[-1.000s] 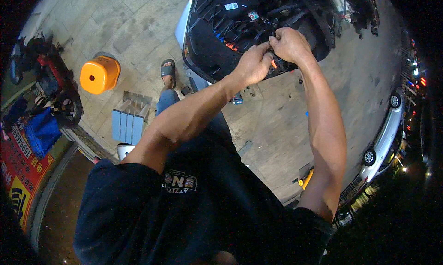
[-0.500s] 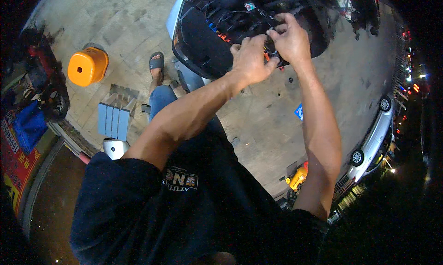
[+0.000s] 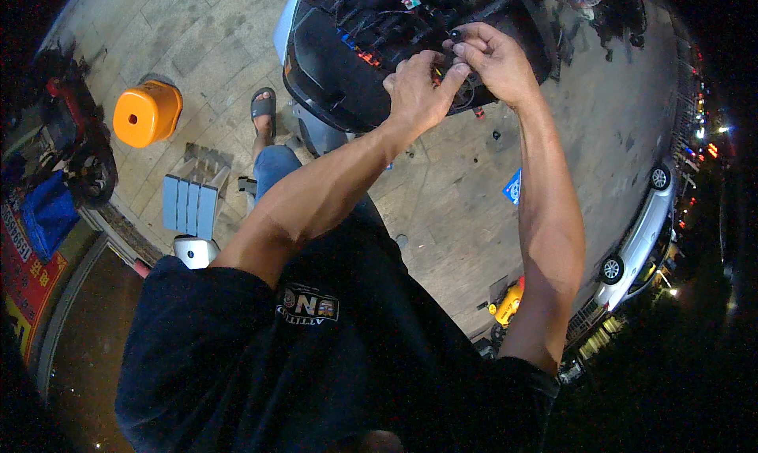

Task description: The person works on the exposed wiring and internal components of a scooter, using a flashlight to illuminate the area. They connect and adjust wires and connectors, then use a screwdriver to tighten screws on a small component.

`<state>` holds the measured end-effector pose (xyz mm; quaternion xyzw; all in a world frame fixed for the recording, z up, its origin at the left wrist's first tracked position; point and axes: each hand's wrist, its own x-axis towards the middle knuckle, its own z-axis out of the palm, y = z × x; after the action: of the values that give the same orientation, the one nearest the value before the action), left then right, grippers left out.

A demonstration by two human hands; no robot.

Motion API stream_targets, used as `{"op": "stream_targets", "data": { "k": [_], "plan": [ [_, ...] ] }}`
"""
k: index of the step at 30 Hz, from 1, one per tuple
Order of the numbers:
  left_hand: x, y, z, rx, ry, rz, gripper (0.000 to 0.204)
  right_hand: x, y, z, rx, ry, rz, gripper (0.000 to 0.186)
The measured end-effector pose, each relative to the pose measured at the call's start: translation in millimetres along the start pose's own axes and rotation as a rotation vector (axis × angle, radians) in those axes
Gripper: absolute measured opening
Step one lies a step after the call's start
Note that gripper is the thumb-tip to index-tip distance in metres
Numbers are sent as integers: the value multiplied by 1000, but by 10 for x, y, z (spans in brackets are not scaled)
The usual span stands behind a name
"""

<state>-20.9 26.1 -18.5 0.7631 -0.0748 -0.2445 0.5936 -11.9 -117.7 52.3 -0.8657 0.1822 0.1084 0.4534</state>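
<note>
Both of my hands are over a dark, open compartment (image 3: 332, 74) with a pale outer shell, filled with black wiring. My right hand (image 3: 497, 62) pinches a small black rounded part (image 3: 455, 35) between thumb and fingertips. Close beside it, my left hand (image 3: 422, 91) is closed, its thumb and curled fingers nearly touching the right fingertips. What it grips is mostly hidden; a bit of yellow and orange (image 3: 437, 76) shows between its fingers. Loose thin wires (image 3: 467, 94) hang by the left thumb. Red-orange connectors (image 3: 368, 58) and a blue one (image 3: 346, 39) lie among the wiring.
An orange stool (image 3: 150, 115) and a grey-blue slatted stool (image 3: 189, 204) stand at left on the tiled floor. A blue-and-white packet (image 3: 513, 186) and a yellow object (image 3: 509, 301) lie near my right arm. A silver car (image 3: 643, 228) is parked far right.
Both hands have shifted slightly left in view, along with the compartment. My right fingers have turned, so the black part now shows at their tips. Thin wires are more visible below.
</note>
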Motion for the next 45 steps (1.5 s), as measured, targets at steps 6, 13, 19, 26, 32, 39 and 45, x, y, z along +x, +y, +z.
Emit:
{"op": "stream_targets", "data": {
  "k": [6, 13, 19, 26, 32, 39, 45],
  "plan": [
    [3, -46, 51, -70, 56, 6, 40, 69, -106, 49, -103, -140, 23, 27],
    [46, -113, 92, -97, 52, 6, 39, 88, -213, 149, -364, -14, 79, 25],
    [65, -145, 64, -170, 55, -46, 38, 121, -278, 182, -560, 72, 135, 29],
    [24, -44, 165, -94, 119, -89, 32, 103, -241, 95, -569, 70, 251, 28],
    [40, -110, 202, 81, 178, -29, 40, 108, -218, 154, -578, 51, 215, 28],
    [138, -149, 184, -172, 67, -156, 39, 35, -180, 278, -648, 146, 44, 30],
    [183, -185, 167, -136, 64, -118, 45, -194, -74, 218, -713, -33, -181, 41]
  ]
}}
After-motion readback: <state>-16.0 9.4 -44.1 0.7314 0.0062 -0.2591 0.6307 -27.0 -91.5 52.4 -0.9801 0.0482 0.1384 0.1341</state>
